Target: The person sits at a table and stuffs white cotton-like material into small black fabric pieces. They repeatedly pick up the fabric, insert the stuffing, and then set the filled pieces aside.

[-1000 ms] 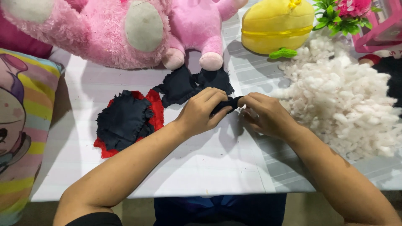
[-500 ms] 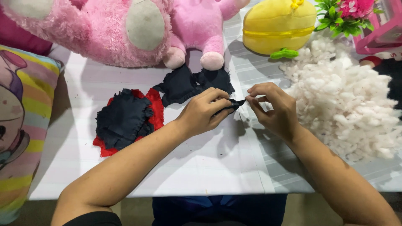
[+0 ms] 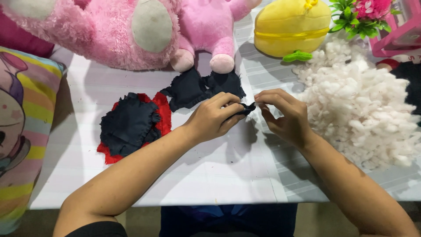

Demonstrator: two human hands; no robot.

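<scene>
At the centre of the frame the left hand (image 3: 215, 119) is closed in a loose fist around a small dark cloth piece (image 3: 249, 107), whose tip pokes out between thumb and fingers. The right hand (image 3: 283, 115) has drawn its fingertips together into a pinch right at that tip, touching it; whether it grips a bit of stuffing as well I cannot tell. A second ago both hands lay pressed together over the cloth, then the right one lifted away, and now it is back at the opening, so the work on that piece looks to be going on in small repeated moves. The white stuffing pile (image 3: 359, 105) lies at the right of the bench (image 3: 219, 175), just beside the right wrist. Left of centre rests a dark and red fabric stack (image 3: 131, 125), with another dark fabric piece (image 3: 197, 87) above the hands and pink plush toys (image 3: 131, 30) along the top.
</scene>
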